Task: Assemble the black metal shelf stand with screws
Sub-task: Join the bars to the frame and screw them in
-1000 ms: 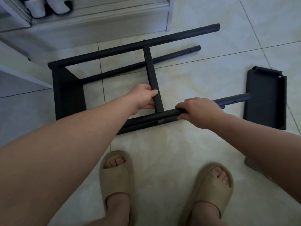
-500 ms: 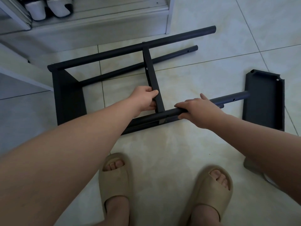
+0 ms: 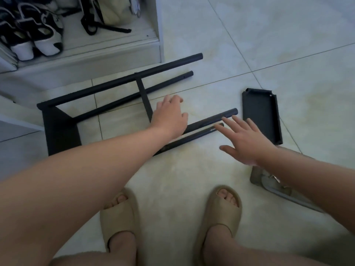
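**Two grips released: stand [image 3: 59, 129] left lying on its side**

Both holds have been dropped within the last half sec. The L hand [image 3: 170, 117], which was wrapped round the stand's crossbar [image 3: 143, 93], is now held over the spot where that crossbar meets the stand's near tube [image 3: 228, 113]. Its fingers [image 3: 176, 99] are relaxed and slightly bent, w/ nothing gripped. The R hand [image 3: 245, 143], which was clamped on that near tube, is now spread wide, its fingers [image 3: 228, 121] straight and splayed. The tips are just beside the tube's free end; contact w/ the tube can't be told.

The stand is left on the tile floor [image 3: 192, 169], w/ one end panel fitted and the four tubes' other ends bare. The loose black tray [image 3: 262, 116] is seen just beyond the stand's open end, apart from it and not yet fitted. No screws or driver can be made out. A grey item [image 3: 257, 177] lies near that open end, on the person's side, partly hidden by the R forearm.

Positioning of the stand is prob. finished. The tray is likely wanted next, w/ approx. half the build judged left.
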Demonstrator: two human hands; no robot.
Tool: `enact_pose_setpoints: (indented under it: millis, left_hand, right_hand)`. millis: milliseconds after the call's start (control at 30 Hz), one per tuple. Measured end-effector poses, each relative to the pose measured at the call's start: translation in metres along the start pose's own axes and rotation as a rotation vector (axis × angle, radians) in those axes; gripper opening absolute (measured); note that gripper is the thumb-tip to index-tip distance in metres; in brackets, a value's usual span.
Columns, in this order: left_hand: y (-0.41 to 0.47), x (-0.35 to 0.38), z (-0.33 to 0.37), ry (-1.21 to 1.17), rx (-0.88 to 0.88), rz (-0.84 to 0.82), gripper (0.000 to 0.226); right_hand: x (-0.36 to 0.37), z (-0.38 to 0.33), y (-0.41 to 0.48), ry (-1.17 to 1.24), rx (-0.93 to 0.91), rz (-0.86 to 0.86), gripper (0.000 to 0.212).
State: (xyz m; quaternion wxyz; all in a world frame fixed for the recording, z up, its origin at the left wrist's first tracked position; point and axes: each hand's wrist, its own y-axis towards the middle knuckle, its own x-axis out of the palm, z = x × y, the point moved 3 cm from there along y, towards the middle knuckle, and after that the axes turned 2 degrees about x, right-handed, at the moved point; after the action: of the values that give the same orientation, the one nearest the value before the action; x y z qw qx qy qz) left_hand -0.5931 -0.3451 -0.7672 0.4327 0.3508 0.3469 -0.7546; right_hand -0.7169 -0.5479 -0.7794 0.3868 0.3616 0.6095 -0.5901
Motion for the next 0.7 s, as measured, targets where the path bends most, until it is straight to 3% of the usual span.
enact_pose_setpoints:
  millis: [200,400,600,700]
  left_hand:
    - [-0.013,0.073,0.084,0.025,0.197,-0.362,0.037]
    - [-0.040,0.164,0.134,-0.030,0.151,-0.689,0.049]
    - [-0.049,0.224,0.155,-0.125,0.068,-0.793,0.059]
    - [-0.048,0.242,0.155,-0.177,0.018,-0.787,0.046]
  right_hand:
    - [0.044,0.088,-0.082,0.054,0.182,-0.081,0.066]
    - [0.106,0.151,-0.127,0.200,0.423,-0.198,0.030]
    - [0.165,0.176,-0.114,0.372,0.521,-0.280,0.030]
    - [0.189,0.184,-0.098,0.402,0.539,-0.300,0.028]
